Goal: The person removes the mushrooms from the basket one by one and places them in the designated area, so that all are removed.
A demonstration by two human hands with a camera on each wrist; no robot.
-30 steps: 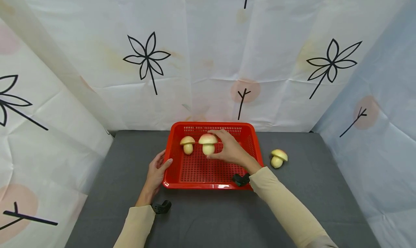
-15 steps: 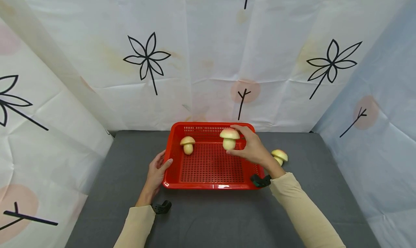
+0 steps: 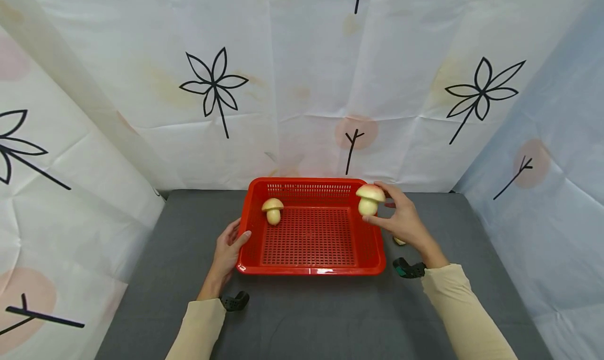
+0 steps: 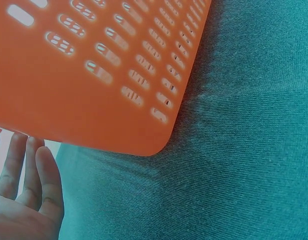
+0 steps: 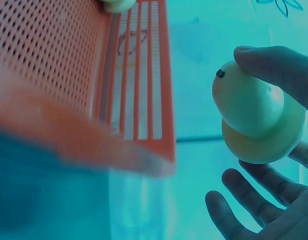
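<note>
My right hand (image 3: 401, 218) holds a cream mushroom (image 3: 369, 199) with a pinkish cap, upright over the basket's right rim. In the right wrist view the thumb (image 5: 273, 65) presses the stem end of this mushroom (image 5: 248, 102), with several fingers spread below. My left hand (image 3: 227, 250) grips the left rim of the red plastic basket (image 3: 309, 270), its thumb over the edge. The left wrist view shows the fingers (image 4: 31, 175) against the basket's perforated side (image 4: 94, 110). A smaller mushroom (image 3: 273, 211) lies inside the basket at the left.
Another mushroom (image 3: 399, 241) lies on the grey tablecloth (image 3: 311, 318), right of the basket and mostly hidden behind my right hand. A white patterned cloth (image 3: 302, 98) hangs along the back and both sides. A black band (image 3: 408, 269) is on my right wrist.
My right hand has carried its mushroom rightward from inside the basket to above the right rim. It now hides most of the mushroom on the table. The left hand and basket stay put.
</note>
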